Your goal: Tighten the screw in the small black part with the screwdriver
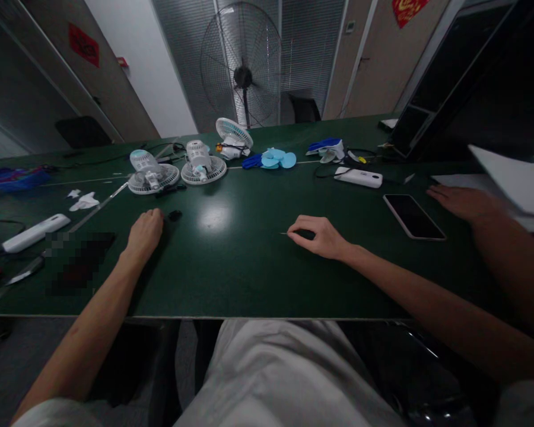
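My right hand (318, 236) is over the middle of the green table (231, 273), thumb and forefinger pinched on a thin, pin-like piece (283, 233) that points left. It is too small to name exactly. To the left, my left hand (146, 232) rests on the tabletop with its fingers curled in. Whatever those fingers hold, if anything, is hidden. Just right of its knuckles lies a small black part (175, 215), apart from the hand.
Small white fans (203, 170) lie along the back, beside light-blue fan blades (278, 158) and gloves (331, 148). A phone (413, 216) and a white power bank-like box (358, 177) lie right. Another person's hand (465, 203) rests by papers (516, 181).
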Demonstrator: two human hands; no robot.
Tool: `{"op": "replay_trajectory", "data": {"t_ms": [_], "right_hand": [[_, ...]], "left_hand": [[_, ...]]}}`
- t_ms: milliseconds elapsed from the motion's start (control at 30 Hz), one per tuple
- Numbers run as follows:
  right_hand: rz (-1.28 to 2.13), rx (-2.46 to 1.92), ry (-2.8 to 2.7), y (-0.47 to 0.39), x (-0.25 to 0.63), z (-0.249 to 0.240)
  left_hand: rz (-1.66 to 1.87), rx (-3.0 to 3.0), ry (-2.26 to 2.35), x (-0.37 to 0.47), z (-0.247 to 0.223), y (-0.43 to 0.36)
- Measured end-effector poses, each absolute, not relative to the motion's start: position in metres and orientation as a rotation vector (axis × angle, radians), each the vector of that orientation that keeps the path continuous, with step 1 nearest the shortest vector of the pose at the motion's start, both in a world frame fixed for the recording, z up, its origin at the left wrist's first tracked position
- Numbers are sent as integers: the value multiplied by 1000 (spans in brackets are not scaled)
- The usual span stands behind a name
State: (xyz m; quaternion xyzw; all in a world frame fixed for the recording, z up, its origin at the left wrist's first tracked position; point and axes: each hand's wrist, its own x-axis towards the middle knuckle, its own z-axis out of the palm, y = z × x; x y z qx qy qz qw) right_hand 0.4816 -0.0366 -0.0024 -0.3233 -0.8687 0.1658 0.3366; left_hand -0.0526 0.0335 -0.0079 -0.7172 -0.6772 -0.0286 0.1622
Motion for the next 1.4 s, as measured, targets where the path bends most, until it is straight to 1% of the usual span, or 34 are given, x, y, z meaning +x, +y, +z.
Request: {"op": "replay_trajectory", "data": {"t_ms": [200, 267, 500, 900, 1100, 1400], "right_hand": [[436, -842, -2270, -36, 482, -3], [439, -845, -2272, -36, 483, -3], [435, -842, -2269, -34, 483, -6], [444, -847, -2275, -35, 483, -4], [427, -850, -2278, -36, 482, -3], [435, -855, -2287, -35, 483, -4]], "left_hand": [[-417, -2088, -1872, -34, -5, 37], [-464, -2119, -1821, -25, -6, 38], [-476, -2244, -1702, -19, -10, 43], [-570, -2179, -1750, -25, -13, 54], [-560, -2203, -1762, -25, -15, 53], [-720, -2193, -1799, -29, -16, 56]]}}
